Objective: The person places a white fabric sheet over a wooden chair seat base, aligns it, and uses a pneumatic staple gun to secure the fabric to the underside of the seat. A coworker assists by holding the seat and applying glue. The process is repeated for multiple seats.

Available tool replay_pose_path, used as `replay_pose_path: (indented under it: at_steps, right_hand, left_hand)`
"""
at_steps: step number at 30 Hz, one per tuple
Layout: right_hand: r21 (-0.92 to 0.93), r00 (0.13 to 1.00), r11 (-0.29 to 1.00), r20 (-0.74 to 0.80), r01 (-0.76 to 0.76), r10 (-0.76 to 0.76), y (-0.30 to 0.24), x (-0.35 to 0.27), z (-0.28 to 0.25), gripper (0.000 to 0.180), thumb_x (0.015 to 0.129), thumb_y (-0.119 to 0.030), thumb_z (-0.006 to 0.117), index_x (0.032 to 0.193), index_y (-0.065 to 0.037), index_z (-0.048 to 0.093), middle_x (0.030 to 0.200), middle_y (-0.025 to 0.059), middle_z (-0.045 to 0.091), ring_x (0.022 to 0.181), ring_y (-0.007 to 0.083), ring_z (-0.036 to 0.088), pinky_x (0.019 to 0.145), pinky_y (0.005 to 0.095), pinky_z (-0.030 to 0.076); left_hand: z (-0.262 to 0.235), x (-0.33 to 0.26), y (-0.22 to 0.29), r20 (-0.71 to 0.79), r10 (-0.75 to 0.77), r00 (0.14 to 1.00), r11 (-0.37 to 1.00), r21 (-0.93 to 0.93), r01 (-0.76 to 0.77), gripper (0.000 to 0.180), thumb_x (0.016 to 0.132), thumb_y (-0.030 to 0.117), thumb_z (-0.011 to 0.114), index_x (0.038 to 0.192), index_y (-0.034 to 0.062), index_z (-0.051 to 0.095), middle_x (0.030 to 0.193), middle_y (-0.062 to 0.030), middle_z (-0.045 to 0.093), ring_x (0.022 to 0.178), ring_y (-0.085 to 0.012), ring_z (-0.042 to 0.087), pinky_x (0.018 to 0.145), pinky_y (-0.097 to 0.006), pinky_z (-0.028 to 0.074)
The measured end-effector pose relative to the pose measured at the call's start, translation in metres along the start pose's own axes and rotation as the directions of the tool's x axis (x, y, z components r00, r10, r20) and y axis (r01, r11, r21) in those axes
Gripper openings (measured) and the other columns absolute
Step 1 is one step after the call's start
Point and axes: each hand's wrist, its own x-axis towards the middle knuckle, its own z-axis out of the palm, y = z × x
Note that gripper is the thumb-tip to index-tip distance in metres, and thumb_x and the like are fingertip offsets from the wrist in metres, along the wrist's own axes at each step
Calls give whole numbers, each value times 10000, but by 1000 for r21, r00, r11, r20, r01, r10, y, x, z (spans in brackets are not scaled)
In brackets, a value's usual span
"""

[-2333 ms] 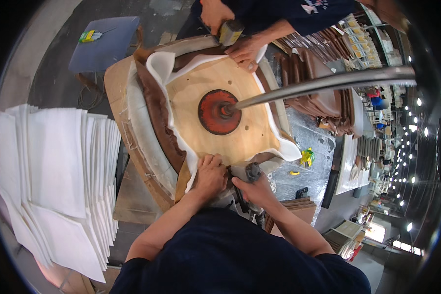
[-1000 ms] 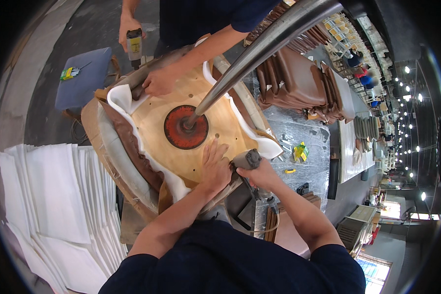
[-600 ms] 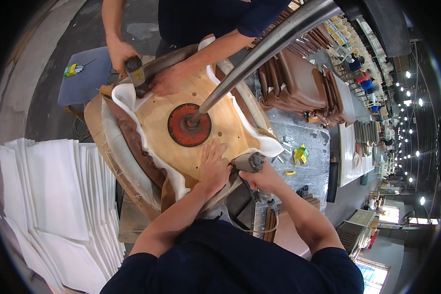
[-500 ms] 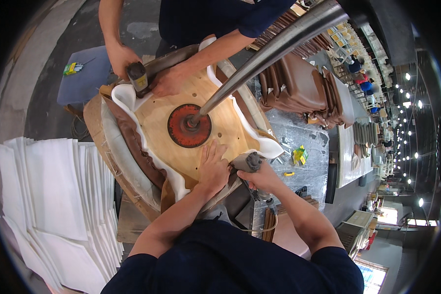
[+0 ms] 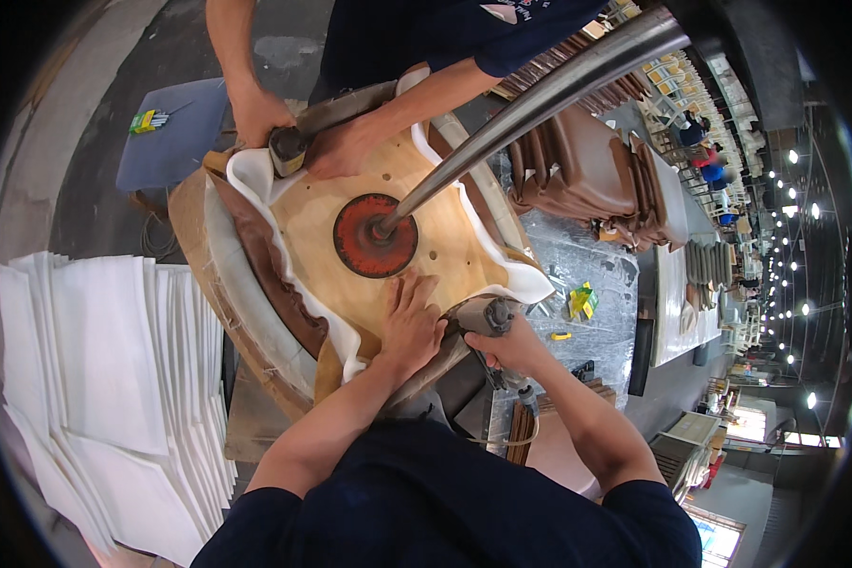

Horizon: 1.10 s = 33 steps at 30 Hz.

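A plywood seat panel (image 5: pixel 312 213), edged by white padding (image 5: pixel 292 276) and brown leather (image 5: pixel 256 232), lies under a red round pressing disc (image 5: pixel 350 251) on a slanting metal rod (image 5: pixel 511 123). My left hand (image 5: pixel 411 331) rests on the panel's near edge, fingers stretched out on the wood and thumb toward the edge. My right hand (image 5: pixel 519 348) is closed round an air staple gun (image 5: pixel 486 316), whose nose is at the near right edge, close to my left thumb; its tip is hidden. Across the panel, a co-worker's hand (image 5: pixel 260 118) holds another staple gun (image 5: pixel 287 150) at the far left corner.
White padding sheets (image 5: pixel 85 350) are stacked at the left. A blue-grey stool (image 5: pixel 180 128) carries a small green and yellow box (image 5: pixel 147 121). Brown leather covers (image 5: pixel 577 166) pile up on the right, by a plastic-covered table (image 5: pixel 596 284). An air hose (image 5: pixel 525 426) trails below my right hand.
The view has shifted slightly, moving the scene a little to the right. The co-worker's staple gun has moved slightly right along the panel's far edge. My hands keep nearly the same place.
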Motion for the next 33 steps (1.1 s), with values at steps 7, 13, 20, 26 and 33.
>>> replay_pose_path:
  at_steps: [7,13,20,26,33]
  right_hand:
    - [0,998,998,-13,58,-57,-14,3,13,355,955,-243,884,1162,-13,708,725,31,683,527,124,629,480,325,517]
    - [0,998,998,-20,56,-56,-11,7,14,351,958,-240,882,1162,-9,714,754,35,694,522,124,624,480,325,517]
    - [-7,998,999,45,33,-32,-3,-1,19,347,968,-251,871,1158,0,724,748,37,692,537,123,636,494,326,528]
    - [-65,1000,997,12,30,-29,-20,2,25,332,965,-262,870,1124,-5,731,745,38,692,543,122,637,511,331,528]
    - [-8,998,998,-9,55,-55,-15,-6,21,309,986,-246,858,1113,4,726,711,19,663,540,113,618,502,316,494]
  left_hand:
    - [0,-3,0,-18,-3,1000,1000,10,3,196,889,225,825,932,35,803,1636,-135,513,1665,-426,287,1366,-616,168]
    - [-19,-10,-3,52,-37,998,999,-5,37,227,895,231,830,974,25,775,1646,-151,497,1659,-430,298,1358,-634,179]
    - [-12,-13,-6,-5,4,1000,1000,25,-4,217,889,206,812,990,20,761,1659,-181,474,1661,-430,303,1354,-654,168]
    - [-6,-14,-9,-35,5,999,1000,29,-4,213,892,213,810,963,23,746,1656,-186,473,1659,-438,305,1351,-662,164]
    - [-17,-20,-7,-50,21,999,999,-32,-23,240,877,214,856,939,29,717,1641,-188,477,1655,-463,308,1333,-673,190]
